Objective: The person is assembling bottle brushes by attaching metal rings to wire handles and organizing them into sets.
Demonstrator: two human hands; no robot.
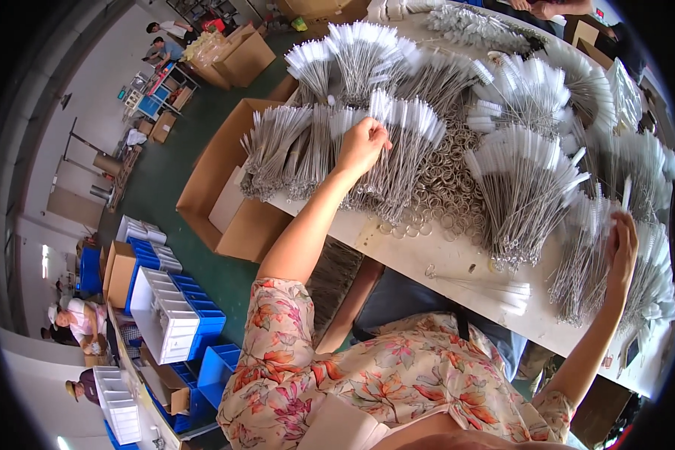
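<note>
Wire brushes: thin twisted-wire stems, white bristle tips, ring ends, fanned in bundles across the counter. Left hand closed, pinching stems in one bundle; right hand loosely curled on another bundle. Best grip low on stems, keep tips aligned.

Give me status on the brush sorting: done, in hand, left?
Done: fanned bundles of wire straw brushes cover the table. In hand: left hand reaches into a bundle; right hand pinches brushes at the right-edge pile. Left: a loose ring pile and a small brush batch lie unbundled.
</note>
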